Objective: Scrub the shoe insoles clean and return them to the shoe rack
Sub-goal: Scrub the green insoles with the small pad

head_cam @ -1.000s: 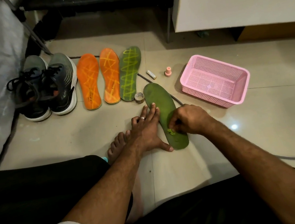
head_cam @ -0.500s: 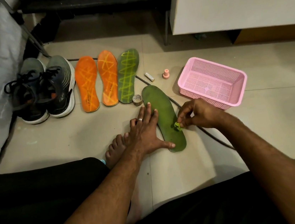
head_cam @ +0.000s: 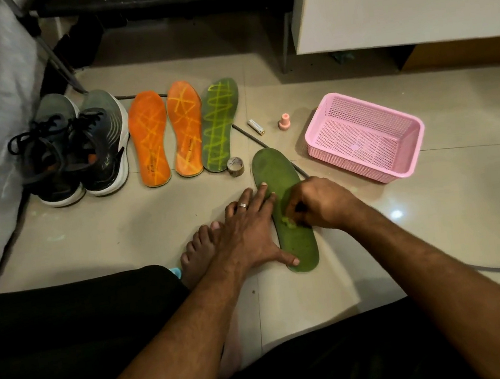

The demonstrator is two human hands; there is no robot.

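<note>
Floor tiles point(head_cam: 436, 229) are holding the insole point(head_cam: 281, 173); your left hand point(head_cam: 247, 230) is pressing it flat-fingered, your right hand point(head_cam: 316, 203) pinching a green scrap point(head_cam: 287, 223).

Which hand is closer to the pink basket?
Right. The right hand works on the green insole beside the pink basket; the left hand lies farther away.

insoles point(head_cam: 150, 143): orange, yellow-lined | insole point(head_cam: 284, 197): plain green | basket point(head_cam: 407, 151): pink

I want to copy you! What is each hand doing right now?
Left hand: open, fingers flat on the green insole.
Right hand: fingers pinching a small green scrubbing bit against it.
</note>
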